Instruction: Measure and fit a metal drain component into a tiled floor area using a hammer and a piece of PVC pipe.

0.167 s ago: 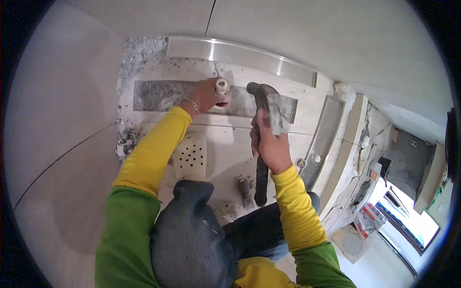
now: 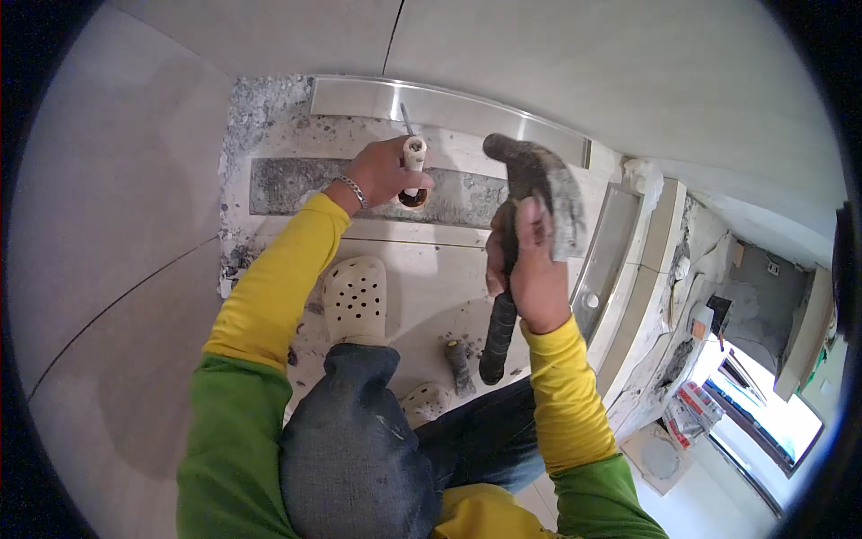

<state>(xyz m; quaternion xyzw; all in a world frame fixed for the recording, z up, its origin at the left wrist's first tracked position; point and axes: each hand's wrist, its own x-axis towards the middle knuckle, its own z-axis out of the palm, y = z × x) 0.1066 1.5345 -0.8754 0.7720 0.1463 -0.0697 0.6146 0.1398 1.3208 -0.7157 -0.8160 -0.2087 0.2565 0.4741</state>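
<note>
My left hand (image 2: 382,172) is closed around what looks like a screwdriver with a worn white handle (image 2: 414,154). Its thin metal shaft points away from me, toward the long metal strip (image 2: 359,97) at the wall's foot. Just below my fingers is a round dark-rimmed hole (image 2: 413,197) in the recessed grey channel (image 2: 296,187). My right hand (image 2: 536,269) grips a hammer (image 2: 530,166) near its head; the head is blurred. The hammer's dark wrapped handle hangs down toward me, and its head is held to the right of the screwdriver, apart from it.
A short dark cylindrical piece (image 2: 459,366) lies on the floor near my pale perforated clog (image 2: 356,296). Rubble and dust line the left wall's foot. On the right are a second metal strip (image 2: 611,238), a tiled ledge (image 2: 648,274) and a red-and-white packet (image 2: 691,413).
The hammer and my right hand have moved to the right, away from the screwdriver. My left hand has shifted slightly left, and more of the dark-rimmed hole and the shaft shows.
</note>
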